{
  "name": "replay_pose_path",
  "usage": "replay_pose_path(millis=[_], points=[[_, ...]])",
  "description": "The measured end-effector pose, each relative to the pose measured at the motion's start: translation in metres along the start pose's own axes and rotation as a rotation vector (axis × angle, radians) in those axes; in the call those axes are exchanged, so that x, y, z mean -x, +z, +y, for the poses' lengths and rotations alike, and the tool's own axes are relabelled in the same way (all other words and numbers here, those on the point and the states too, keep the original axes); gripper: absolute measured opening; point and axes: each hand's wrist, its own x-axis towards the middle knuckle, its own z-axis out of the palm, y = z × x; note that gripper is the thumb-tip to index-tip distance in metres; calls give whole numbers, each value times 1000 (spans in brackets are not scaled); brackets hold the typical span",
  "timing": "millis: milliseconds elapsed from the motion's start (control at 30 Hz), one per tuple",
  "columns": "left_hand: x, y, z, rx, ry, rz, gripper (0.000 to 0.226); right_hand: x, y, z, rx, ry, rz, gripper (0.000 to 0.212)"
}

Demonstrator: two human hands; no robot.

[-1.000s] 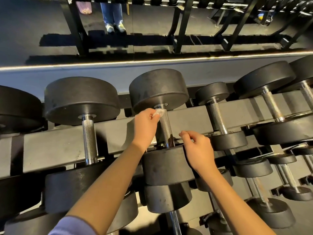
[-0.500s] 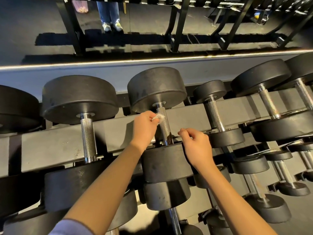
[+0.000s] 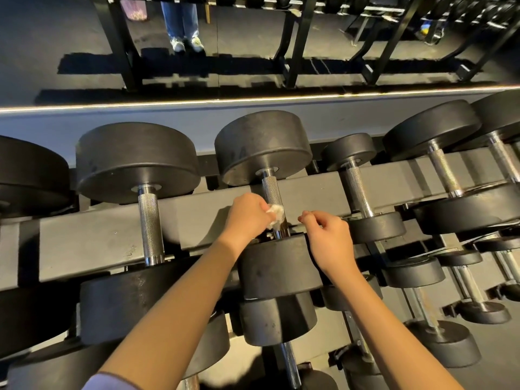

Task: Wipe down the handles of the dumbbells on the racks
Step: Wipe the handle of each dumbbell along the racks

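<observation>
Black rubber heads and knurled steel handles fill the rack (image 3: 98, 240), its dumbbells lying side by side across the grey top rail with their handles pointing away from the camera. The middle dumbbell (image 3: 261, 147) sits at the centre of that rail. The left hand (image 3: 244, 218) grips a small crumpled white wipe (image 3: 276, 213) and presses it against the lower part of the handle (image 3: 269, 187), just above the near head. The right hand (image 3: 329, 237) rests on the right edge of that near head, just beside the handle without touching it, fingers curled with thumb against forefinger (clenched, with nothing visible between them). Close on the left lies a larger dumbbell (image 3: 150, 220), its handle bare. Close on the right lies a smaller dumbbell (image 3: 357, 190), its near head just beside the right hand's knuckles, so the handle being wiped is hemmed in on both sides. Further dumbbells run on toward the rail's right end. On the tier below, a lower dumbbell (image 3: 277, 319) sits directly under the near head, flanked by both forearms. A lilac sleeve (image 3: 109, 382) shows at the bottom edge. Past the rack's far edge runs a light strip (image 3: 253, 100), and beyond it stand black frame uprights (image 3: 298, 40) and a person's legs (image 3: 181, 18) in jeans and pale shoes.
</observation>
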Motion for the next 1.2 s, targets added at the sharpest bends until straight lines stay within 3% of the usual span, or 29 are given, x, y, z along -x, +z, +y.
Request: replay_pose_path(millis=[133, 233, 367, 500, 600, 800, 933, 1033, 1100, 1200], points=[[6, 2, -1, -129, 12, -173, 11, 0, 0, 0, -5, 7, 2, 34], [7, 0, -2, -137, 41, -110, 9, 0, 0, 0, 7, 4, 5, 34], [11, -2, -3, 23, 75, 110, 10, -1, 1, 2, 22, -6, -8, 33], [16, -7, 4, 196, 159, 15, 9, -3, 0, 2, 32, -22, -45, 24], [19, -13, 10, 247, 227, 3, 11, -10, -3, 3, 38, -80, -157, 31], [16, -25, 17, 283, 355, 60, 11, -37, -14, -17, -357, -44, -408, 19], [11, -22, 17, 123, 447, 175, 12, -52, -9, -23, -526, 65, -362, 11], [10, -31, 13, -100, 573, 457, 26, -67, 4, -18, -352, 69, -227, 3], [8, -39, 11, -195, 598, 591, 38, -75, 15, -16, -86, 64, -210, 13], [1, -46, 4, -276, 536, 522, 47, -82, 24, -20, 95, 55, -253, 8]])
